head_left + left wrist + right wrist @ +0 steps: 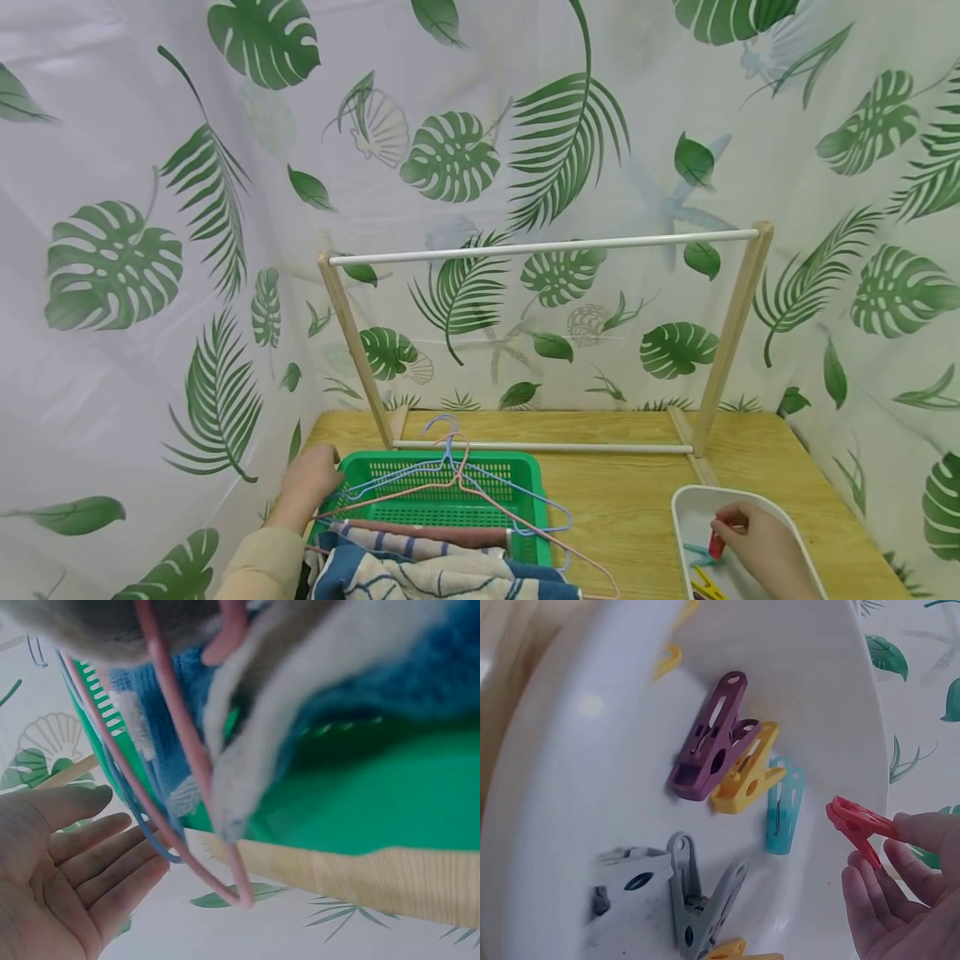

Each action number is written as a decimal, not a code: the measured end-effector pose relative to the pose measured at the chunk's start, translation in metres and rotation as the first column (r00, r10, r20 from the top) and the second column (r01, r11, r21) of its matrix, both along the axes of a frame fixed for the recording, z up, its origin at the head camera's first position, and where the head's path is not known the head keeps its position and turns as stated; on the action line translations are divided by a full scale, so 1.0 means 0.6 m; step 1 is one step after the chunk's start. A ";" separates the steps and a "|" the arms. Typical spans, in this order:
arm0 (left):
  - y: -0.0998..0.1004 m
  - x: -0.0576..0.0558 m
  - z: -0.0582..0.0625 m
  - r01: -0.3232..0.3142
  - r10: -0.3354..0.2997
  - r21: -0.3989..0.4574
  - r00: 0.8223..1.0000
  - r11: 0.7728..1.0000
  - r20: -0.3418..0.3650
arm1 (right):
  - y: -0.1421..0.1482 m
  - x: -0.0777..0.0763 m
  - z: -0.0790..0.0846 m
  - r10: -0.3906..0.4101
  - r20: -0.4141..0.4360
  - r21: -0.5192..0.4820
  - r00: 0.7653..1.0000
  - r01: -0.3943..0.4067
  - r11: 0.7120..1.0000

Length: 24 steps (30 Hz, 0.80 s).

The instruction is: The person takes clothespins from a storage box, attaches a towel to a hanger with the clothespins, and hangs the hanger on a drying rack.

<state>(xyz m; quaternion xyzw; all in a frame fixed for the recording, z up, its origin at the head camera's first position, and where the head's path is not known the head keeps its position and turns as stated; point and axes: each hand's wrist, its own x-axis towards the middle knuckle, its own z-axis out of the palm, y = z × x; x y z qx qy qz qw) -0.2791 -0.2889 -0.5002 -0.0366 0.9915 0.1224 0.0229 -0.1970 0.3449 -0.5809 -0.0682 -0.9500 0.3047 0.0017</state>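
Note:
My right hand (757, 542) pinches a red clothespin (856, 823) between thumb and fingers, over the white tray (686, 500). In the right wrist view, purple (711, 742), yellow (746, 776), light-blue (784, 810) and grey clothespins (697, 900) lie in the tray. My left hand (82, 862) is at the far left corner of the green basket (525, 462), its fingers extended beside the ends of the blue and pink hangers. A pink hanger (491, 500) and blue hanger (517, 483) lie across the basket, over folded cloths and a blue-and-white towel (442, 575).
A wooden rack (735, 333) with a white top bar (540, 248) stands at the back of the wooden table (600, 492), behind the basket and tray. Leaf-patterned curtains (480, 200) surround the table at the back and both sides.

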 end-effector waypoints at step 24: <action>0.080 0.004 0.021 0.085 -0.088 -0.023 0.987 0.996 -0.132 | -0.034 -0.015 0.025 -0.035 0.029 -0.082 0.999 0.037 0.996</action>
